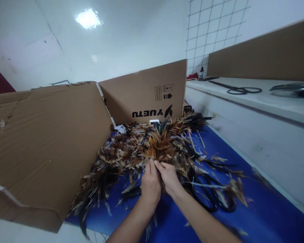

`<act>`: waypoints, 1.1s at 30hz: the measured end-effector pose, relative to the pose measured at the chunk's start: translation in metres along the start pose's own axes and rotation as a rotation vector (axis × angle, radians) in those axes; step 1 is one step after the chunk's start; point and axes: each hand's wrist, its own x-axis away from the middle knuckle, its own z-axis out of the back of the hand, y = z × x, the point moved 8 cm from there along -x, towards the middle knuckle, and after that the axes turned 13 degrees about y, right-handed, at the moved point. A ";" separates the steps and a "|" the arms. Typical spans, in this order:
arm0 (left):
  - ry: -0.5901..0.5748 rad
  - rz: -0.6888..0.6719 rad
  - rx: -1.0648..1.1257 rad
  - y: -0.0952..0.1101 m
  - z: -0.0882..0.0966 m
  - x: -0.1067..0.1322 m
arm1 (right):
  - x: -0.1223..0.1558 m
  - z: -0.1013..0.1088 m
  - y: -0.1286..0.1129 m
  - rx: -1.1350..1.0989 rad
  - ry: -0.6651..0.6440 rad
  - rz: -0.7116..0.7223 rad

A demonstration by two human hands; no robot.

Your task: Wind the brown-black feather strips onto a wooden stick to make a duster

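Observation:
My left hand (151, 184) and my right hand (169, 177) meet at the front of a large feather pile. Their fingertips pinch the near end of a bunch of orange-brown feathers (158, 145) that fans out away from me. What exactly lies between the fingertips is too small to make out. Around and behind the bunch spreads the pile of brown, black and pale feathers (124, 152). Black-handled scissors (215, 200) lie to the right of my right forearm, partly covered by loose feathers and a pale strip (205, 184).
Cardboard walls stand at the left (45, 145) and the back (142, 91) of the blue work surface (263, 209). On the white ledge (276, 101) at right lie another pair of scissors (239, 90) and a small bottle (201, 73). Behind it hangs a wire grid (212, 27).

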 end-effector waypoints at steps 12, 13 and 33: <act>-0.006 0.006 -0.070 0.000 -0.001 0.000 | -0.002 0.000 -0.003 0.015 -0.014 0.046; -0.010 0.045 -0.050 -0.001 0.000 -0.002 | -0.002 0.000 -0.004 0.000 -0.016 0.041; 0.125 -0.091 -0.041 0.011 0.014 -0.011 | -0.008 0.004 -0.007 -0.052 -0.004 0.057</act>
